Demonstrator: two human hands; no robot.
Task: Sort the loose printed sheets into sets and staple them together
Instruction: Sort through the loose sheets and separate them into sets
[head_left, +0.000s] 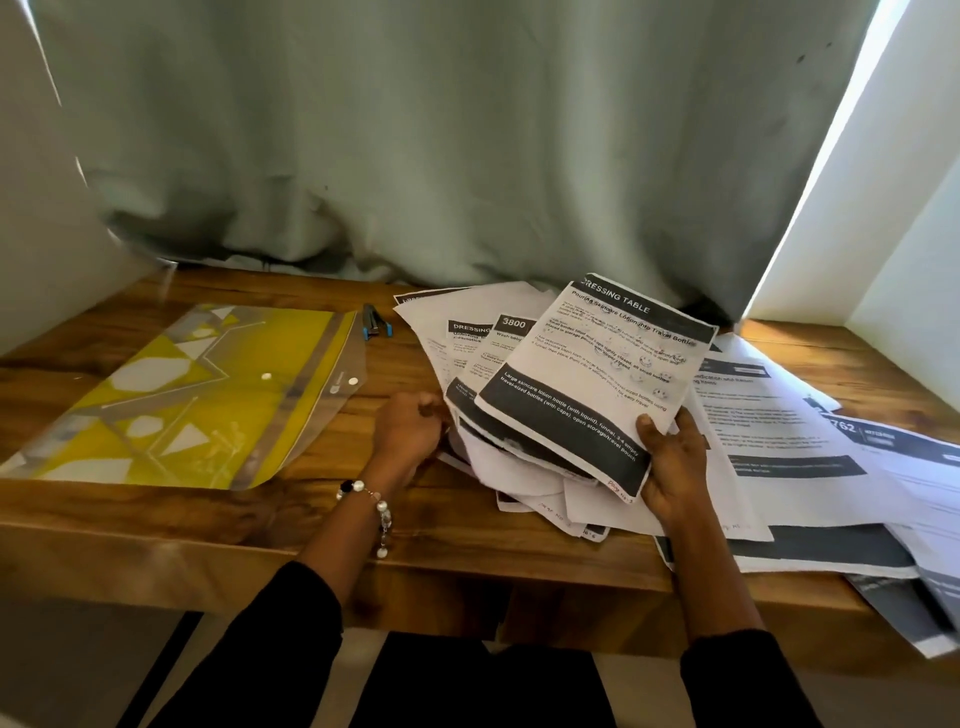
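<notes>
Right hand (672, 467) grips the top sheet (597, 374); left hand (408, 431) curls on the pile's (488, 332) edge.

Daylight enters from the right, where a bright strip (810, 171) beside the grey-green curtain (415, 130) is overexposed to plain white. The rest of the scene is dim. The printed sheets (779, 415) on the right catch the light and look washed out, their small text too soft to read. The wooden surface (322, 519) shows a faint sheen, and the clear plastic folder (182, 395) carries pale glare. Wide-angle distortion bends the edges. The lower corners fall into shadow.
</notes>
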